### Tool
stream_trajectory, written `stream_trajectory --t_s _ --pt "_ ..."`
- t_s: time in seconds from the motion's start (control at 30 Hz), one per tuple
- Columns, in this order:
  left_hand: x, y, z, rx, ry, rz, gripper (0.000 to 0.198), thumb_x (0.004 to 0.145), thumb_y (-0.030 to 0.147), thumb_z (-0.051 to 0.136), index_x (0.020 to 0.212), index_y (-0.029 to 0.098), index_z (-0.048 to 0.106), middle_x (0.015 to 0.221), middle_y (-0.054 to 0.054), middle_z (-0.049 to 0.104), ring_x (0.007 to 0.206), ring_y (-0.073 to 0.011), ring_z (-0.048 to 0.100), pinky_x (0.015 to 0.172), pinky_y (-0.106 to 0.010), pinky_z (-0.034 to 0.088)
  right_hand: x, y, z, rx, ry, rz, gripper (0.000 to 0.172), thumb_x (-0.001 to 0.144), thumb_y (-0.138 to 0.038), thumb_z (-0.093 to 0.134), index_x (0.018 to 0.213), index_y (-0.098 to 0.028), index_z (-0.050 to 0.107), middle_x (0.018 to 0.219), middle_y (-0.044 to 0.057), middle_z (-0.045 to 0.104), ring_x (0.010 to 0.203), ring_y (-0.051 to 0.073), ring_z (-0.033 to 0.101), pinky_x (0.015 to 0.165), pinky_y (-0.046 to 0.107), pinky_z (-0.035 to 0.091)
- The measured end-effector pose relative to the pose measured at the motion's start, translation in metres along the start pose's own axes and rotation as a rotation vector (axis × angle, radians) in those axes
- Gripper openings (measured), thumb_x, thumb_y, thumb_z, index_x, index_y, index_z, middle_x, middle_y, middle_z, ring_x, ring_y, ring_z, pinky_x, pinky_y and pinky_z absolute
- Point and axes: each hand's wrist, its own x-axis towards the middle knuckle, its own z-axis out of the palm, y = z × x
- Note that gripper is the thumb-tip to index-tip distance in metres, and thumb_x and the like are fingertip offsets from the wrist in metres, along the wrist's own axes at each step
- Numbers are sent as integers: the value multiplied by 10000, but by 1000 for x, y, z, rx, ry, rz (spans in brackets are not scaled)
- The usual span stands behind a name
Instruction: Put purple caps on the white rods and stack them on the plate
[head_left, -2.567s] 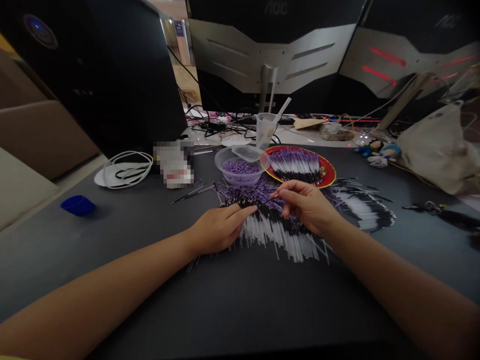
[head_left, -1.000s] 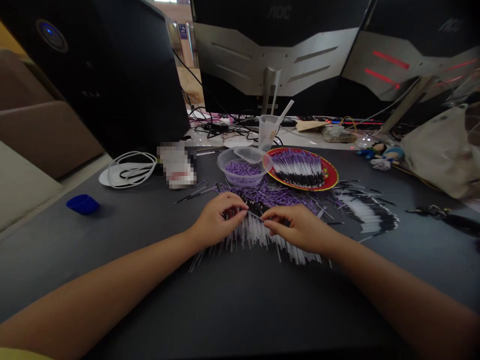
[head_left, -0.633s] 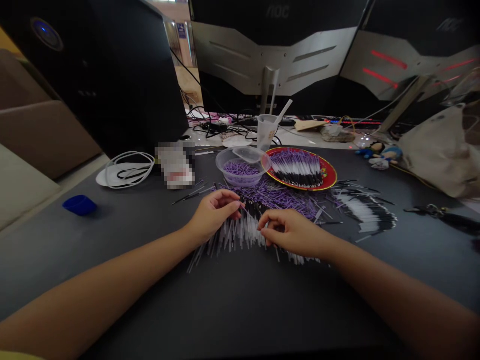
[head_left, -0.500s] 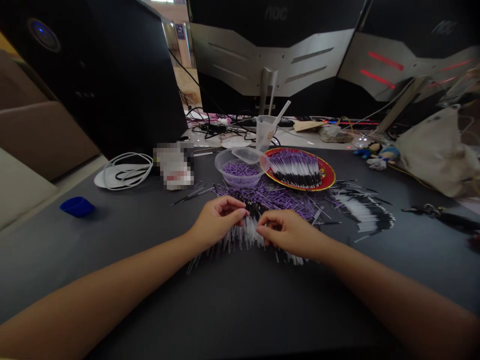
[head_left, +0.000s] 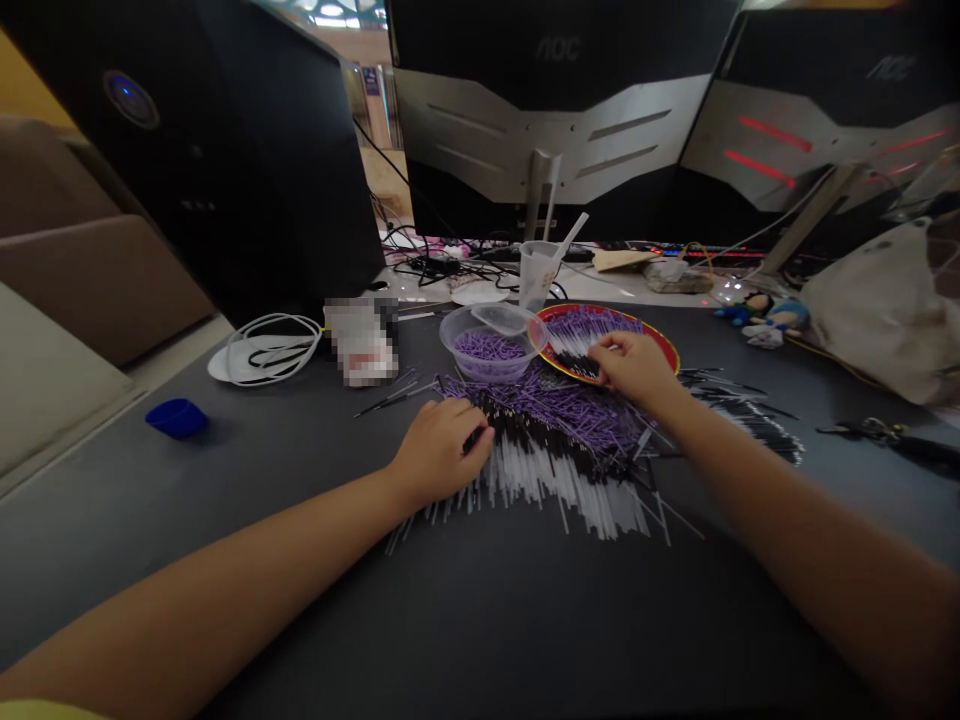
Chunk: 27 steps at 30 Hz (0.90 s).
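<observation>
My right hand (head_left: 634,370) is over the front of a red plate (head_left: 667,345), thumb and fingers pinched together. Anything between those fingertips is too small to make out. On the plate lie rows of thin sticks (head_left: 574,343) with purple, white and black parts. My left hand (head_left: 442,450) rests at the left end of a pile of black-and-white sticks (head_left: 536,470), its fingers curled in; what they hold, if anything, is hidden. Loose purple pieces (head_left: 555,405) are heaped behind that pile. A clear plastic bowl (head_left: 491,372) with more purple pieces stands beside the plate.
A clear cup (head_left: 534,275) with a straw stands behind the bowl. At the left are a blue cup-like object (head_left: 177,418) and a coiled white cable (head_left: 274,350). More sticks (head_left: 750,415), keys (head_left: 877,430) and small dolls (head_left: 772,312) lie right. Monitors (head_left: 555,120) line the back.
My right hand has moved from the stick pile, up and right to the red plate. My left hand stays by the pile, its fingers now curled further in. The view has shifted slightly.
</observation>
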Motion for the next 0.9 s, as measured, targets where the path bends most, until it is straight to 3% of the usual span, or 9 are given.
stream_trajectory --t_s 0.17,0.4,0.6,0.7,0.77,0.9 --pt "0 0 -1 139 -41 -1 267 873 327 439 691 166 549 719 -30 548 738 -185 501 669 -329 319 47 26 -8 -493 147 -45 246 755 -267 466 765 -146 680 780 119 693 790 245 621 704 312 416" --pt "2 -5 -3 185 -66 -76 275 861 338 446 668 162 535 728 -43 556 754 -193 508 673 -334 320 50 19 -1 -644 130 54 303 810 -335 441 917 -162 665 914 158 680 839 286 617 670 344 424" --pt "3 -4 0 161 -111 -94 261 848 406 467 749 173 530 776 -44 559 789 -219 515 694 -352 341 2 -15 9 -509 8 -170 315 844 -435 443 806 -191 639 774 84 664 744 230 591 623 309 393" --pt "2 -2 0 146 -145 -83 279 829 448 494 784 173 518 807 -48 561 796 -225 517 701 -358 351 -41 -36 16 -273 -205 -364 248 866 -401 456 844 -216 620 714 33 633 629 166 554 585 282 388" --pt "2 -1 0 150 -156 -73 271 827 443 501 791 175 513 821 -51 562 799 -226 518 704 -360 356 -67 -45 21 -192 -364 -517 166 853 -332 500 901 -232 623 769 25 632 680 160 560 625 278 402" --pt "2 0 1 146 -157 -70 245 833 415 498 788 175 512 822 -52 566 811 -226 519 709 -359 358 -90 -47 32 -257 -435 -607 202 844 -283 524 1012 -225 618 918 52 604 832 190 574 727 300 418"
